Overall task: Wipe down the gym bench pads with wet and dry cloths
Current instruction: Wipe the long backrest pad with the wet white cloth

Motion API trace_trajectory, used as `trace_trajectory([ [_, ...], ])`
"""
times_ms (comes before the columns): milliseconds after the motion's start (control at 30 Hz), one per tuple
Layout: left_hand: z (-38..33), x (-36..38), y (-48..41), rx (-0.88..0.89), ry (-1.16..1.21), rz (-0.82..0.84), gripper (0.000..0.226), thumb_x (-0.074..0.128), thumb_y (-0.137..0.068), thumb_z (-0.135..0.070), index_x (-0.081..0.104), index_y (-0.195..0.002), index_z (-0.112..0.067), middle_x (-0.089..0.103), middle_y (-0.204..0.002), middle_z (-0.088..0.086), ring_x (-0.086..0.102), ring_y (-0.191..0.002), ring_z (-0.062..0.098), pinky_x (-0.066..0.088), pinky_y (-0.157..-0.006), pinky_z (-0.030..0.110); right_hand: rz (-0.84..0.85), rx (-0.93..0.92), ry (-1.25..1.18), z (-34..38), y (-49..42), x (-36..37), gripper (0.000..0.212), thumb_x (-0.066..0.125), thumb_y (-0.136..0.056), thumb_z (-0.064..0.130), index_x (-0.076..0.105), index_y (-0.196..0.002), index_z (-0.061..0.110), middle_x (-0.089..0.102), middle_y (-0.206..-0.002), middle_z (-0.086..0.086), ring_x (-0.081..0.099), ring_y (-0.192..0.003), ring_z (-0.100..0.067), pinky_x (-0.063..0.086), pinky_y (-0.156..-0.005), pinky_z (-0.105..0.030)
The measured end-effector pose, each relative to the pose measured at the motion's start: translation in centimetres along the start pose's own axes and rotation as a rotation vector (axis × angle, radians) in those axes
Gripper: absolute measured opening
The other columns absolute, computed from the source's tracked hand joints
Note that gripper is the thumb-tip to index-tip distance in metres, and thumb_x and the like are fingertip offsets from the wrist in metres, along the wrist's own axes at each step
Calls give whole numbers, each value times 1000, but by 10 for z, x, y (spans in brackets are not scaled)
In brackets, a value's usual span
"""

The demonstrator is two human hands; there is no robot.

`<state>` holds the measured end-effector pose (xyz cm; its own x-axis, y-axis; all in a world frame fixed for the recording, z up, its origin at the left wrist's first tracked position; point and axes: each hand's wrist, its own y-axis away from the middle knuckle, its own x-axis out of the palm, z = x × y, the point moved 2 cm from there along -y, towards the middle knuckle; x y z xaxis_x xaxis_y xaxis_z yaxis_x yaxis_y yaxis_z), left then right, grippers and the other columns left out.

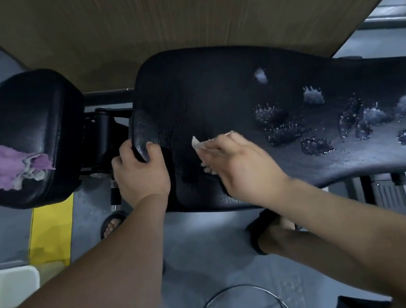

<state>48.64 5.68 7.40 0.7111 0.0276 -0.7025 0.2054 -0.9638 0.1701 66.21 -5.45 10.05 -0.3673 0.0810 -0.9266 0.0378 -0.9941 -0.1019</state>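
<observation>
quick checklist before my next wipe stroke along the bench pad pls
1. The pale cloth is under the right hand, pressed on the long pad: ok.
2. The left hand grips the pad's end edge, steadying it: ok.
3. Wet foamy patches lie unwiped on the pad, right of the cloth: not ok.
4. The purple cloth lies on the seat pad, ready for a second pass: ok.
5. Whether the pale cloth is the wet or the dry one: cannot tell.
</observation>
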Motion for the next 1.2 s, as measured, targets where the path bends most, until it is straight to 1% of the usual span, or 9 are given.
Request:
trace_trajectory([
  [100, 1, 0, -1, 5, 4, -1, 47, 47, -92, -54, 55, -133, -32, 51, -118, -1, 56, -107, 27, 39, -78, 37, -20, -48, 87, -29, -21, -12, 58, 53, -91, 7, 55, -146, 26, 61, -120, -3, 51, -94, -29, 52, -70, -38],
  [267, 0, 0, 0, 20, -4, -6, 45, 48, -94, -52, 56, -133, -31, 52, -119, 1, 57, -106, 26, 37, -77, 35, -126, 305, 108, -58, -63, -17, 59, 57, -86, 1, 59, -141, 24, 60, -118, -6, 51, -99, -34, 55, -77, -41],
  [367, 0, 0, 0, 15, -4, -2, 46, 48, -93, -52, 56, -133, -30, 53, -120, 3, 57, -107, 28, 38, -79, 36, -142, 179, 96, -11, -31, -3, 72, 58, -78, -3, 53, -147, 16, 62, -115, -6, 53, -94, -32, 51, -76, -37],
  [567, 0, 0, 1, 15, -7, 3, 47, 47, -93, -53, 55, -134, -32, 52, -120, 1, 56, -107, 26, 39, -78, 36, -8, -84, -25, 23, 27, 10, 48, 51, -99, 10, 57, -145, 22, 63, -129, 3, 57, -110, -28, 53, -86, -41],
  [733, 1, 0, 0, 7, -9, 7, 47, 46, -94, -55, 54, -135, -33, 52, -121, 1, 56, -107, 24, 37, -78, 34, -172, 258, 92, -16, 6, -7, 63, 52, -84, -1, 59, -143, 19, 61, -107, -7, 51, -91, -34, 53, -76, -44],
  [867, 0, 0, 1, 14, -8, 10, 49, 46, -94, -54, 53, -137, -32, 52, -122, 2, 56, -108, 26, 37, -78, 35, -107, 107, -12, 34, 49, 3, 54, 42, -92, 5, 58, -143, 11, 64, -122, -3, 56, -102, -32, 52, -87, -40],
  [967, 2, -1, 0, 15, -15, 10, 51, 45, -93, -55, 53, -138, -31, 53, -124, 3, 56, -109, 27, 39, -80, 35, -29, -16, 66, 14, 48, -7, 53, 50, -93, 5, 59, -143, 22, 63, -121, 2, 55, -98, -29, 54, -76, -40],
  [1067, 2, 1, 0, 12, -22, 7, 50, 45, -93, -55, 53, -137, -32, 52, -125, 3, 56, -109, 26, 39, -80, 36, -97, 155, 158, -32, 17, -19, 60, 55, -87, 2, 59, -142, 25, 60, -105, -5, 51, -90, -31, 53, -71, -43],
  [1200, 2, 0, 0, 9, -2, 13, 48, 45, -93, -55, 55, -135, -32, 52, -123, 2, 56, -109, 26, 39, -81, 35, -139, 281, 106, -17, 31, -13, 57, 52, -86, 2, 61, -140, 18, 61, -109, -8, 51, -91, -32, 53, -70, -43],
])
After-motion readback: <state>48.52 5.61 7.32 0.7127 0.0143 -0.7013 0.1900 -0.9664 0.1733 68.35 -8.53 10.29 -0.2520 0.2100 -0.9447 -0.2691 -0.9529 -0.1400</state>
